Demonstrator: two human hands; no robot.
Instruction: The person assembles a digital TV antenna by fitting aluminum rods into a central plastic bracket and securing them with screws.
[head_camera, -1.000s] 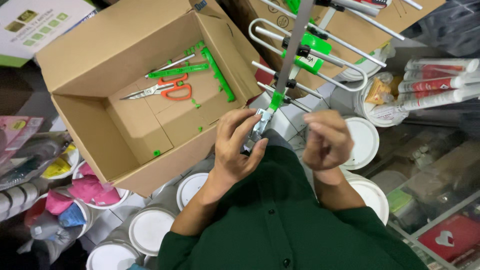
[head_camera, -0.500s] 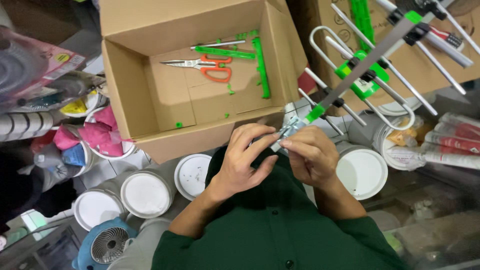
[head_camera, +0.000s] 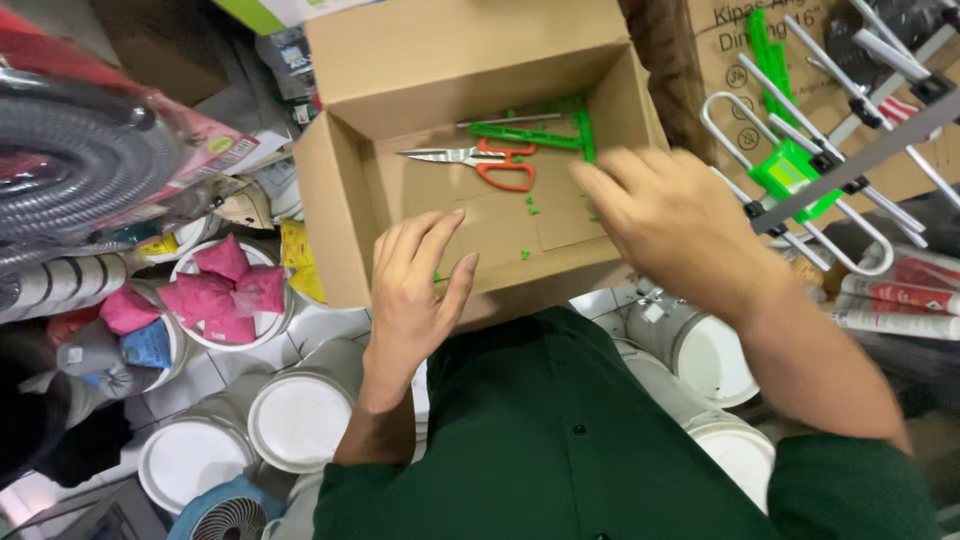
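An open brown cardboard box (head_camera: 345, 190) sits ahead, holding orange-handled scissors (head_camera: 480, 162), a green plastic strip (head_camera: 530, 134) and small green scraps (head_camera: 530, 208). The left hand (head_camera: 418, 290) rests over the box's near wall, fingers (head_camera: 440, 235) straight, loosely spread, empty. The right hand (head_camera: 670, 225) hovers over the box's right side near the strip, fingers apart, gripping nothing.

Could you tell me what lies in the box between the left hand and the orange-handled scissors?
In the head view, only bare cardboard box floor with a few small green plastic bits lies between the left hand and the scissors.
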